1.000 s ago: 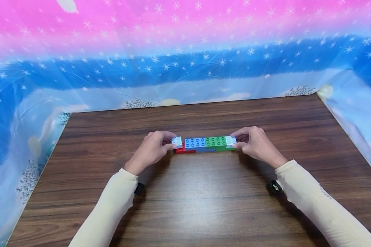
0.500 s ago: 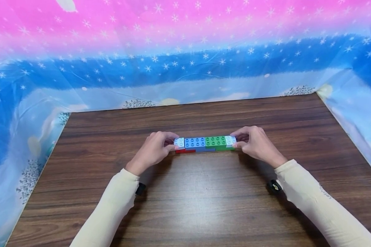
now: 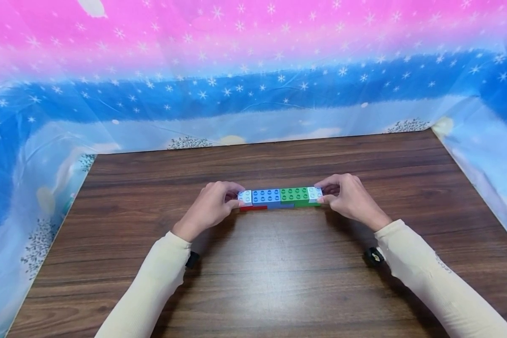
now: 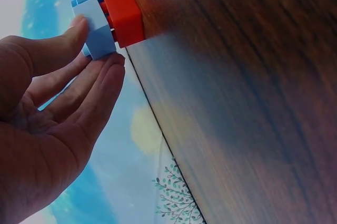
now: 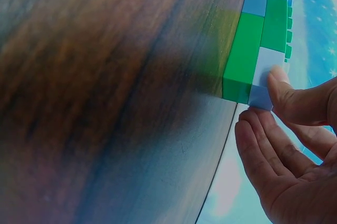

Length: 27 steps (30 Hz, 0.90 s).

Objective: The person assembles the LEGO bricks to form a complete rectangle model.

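A two-layer row of toy building bricks lies on the wooden table [image 3: 274,272]. Its lower layer has a red brick [image 3: 253,208], a blue brick [image 3: 280,205] and a green brick [image 3: 307,204]. On top are a blue brick, a green brick and a small pale brick at each end. My left hand [image 3: 210,204] pinches the left pale brick [image 4: 98,31] between thumb and fingers; red studs show in a narrow gap beneath it. At the other end, my right hand [image 3: 354,199] pinches the right pale brick [image 5: 267,66], which sits flush on the lower green brick [image 5: 244,60].
Behind the table hangs a pink and blue snowflake-patterned cloth [image 3: 253,84], which also drops along both sides. A dark device [image 3: 192,259] shows under the left wrist and another [image 3: 374,256] under the right.
My left hand has moved slightly right with its pale brick, from over the red brick's end to against the upper blue brick, covering the red studs. The right hand keeps its place.
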Tool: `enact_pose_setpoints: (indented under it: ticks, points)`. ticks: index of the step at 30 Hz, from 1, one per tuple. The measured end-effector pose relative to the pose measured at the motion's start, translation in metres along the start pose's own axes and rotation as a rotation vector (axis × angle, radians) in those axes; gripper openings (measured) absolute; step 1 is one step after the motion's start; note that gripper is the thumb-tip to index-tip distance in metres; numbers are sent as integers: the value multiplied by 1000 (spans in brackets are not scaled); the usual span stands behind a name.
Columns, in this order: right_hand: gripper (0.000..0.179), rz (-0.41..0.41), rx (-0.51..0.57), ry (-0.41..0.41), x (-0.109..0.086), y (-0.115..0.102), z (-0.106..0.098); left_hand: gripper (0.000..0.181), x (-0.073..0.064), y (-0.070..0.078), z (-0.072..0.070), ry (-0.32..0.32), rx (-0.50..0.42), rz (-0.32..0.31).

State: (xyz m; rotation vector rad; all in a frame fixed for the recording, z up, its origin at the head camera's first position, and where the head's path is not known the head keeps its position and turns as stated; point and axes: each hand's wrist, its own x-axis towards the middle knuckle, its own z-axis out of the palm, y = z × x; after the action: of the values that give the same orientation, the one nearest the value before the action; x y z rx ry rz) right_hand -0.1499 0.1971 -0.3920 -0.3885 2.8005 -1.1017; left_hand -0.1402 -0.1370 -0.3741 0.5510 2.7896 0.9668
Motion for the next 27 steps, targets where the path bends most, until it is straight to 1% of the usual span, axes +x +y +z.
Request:
enact_pose_setpoints:
  ticks: [3, 9, 20, 27]
  points:
    - [28, -7, 2, 2, 0, 1, 1, 28, 0, 1, 0, 2, 11, 5]
    - [29, 8, -3, -7, 1, 0, 0, 28, 1, 0, 1, 8, 39, 33]
    - [29, 8, 10, -11, 1, 0, -2, 28, 3, 4, 3, 8, 91, 46]
    - [29, -1, 9, -10, 0, 0, -1, 27, 3, 4, 4, 1, 112, 39]
